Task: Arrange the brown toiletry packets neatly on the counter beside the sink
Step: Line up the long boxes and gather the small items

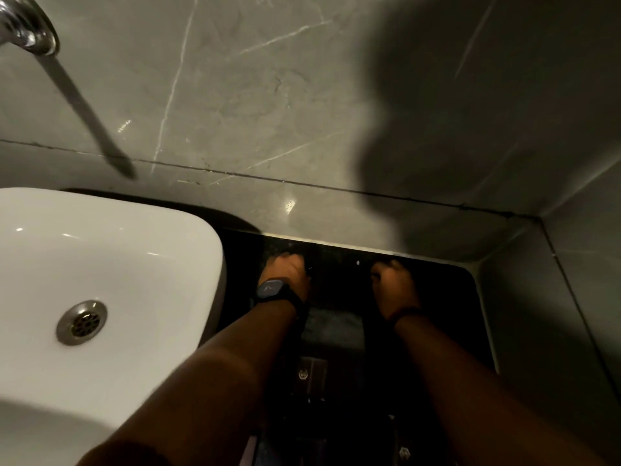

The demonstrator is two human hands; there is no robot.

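Note:
The black counter (447, 297) lies to the right of the white sink (111, 264). Both my arms reach across it to its far edge by the wall. My left hand (285, 274), with a dark watch on the wrist, has its fingers curled down onto the dark surface. My right hand (393, 284) is curled the same way a little to the right. Whatever is under the fingers is lost in the dark. Between my forearms lies a brown packet (312, 371) with a pale logo. Another brown packet (403, 452) shows at the bottom edge.
A grey marble wall (268, 95) rises straight behind the counter, and a side wall (571, 297) closes it on the right. A chrome tap (27, 25) juts out at the top left above the sink. My shadow darkens the wall's right half.

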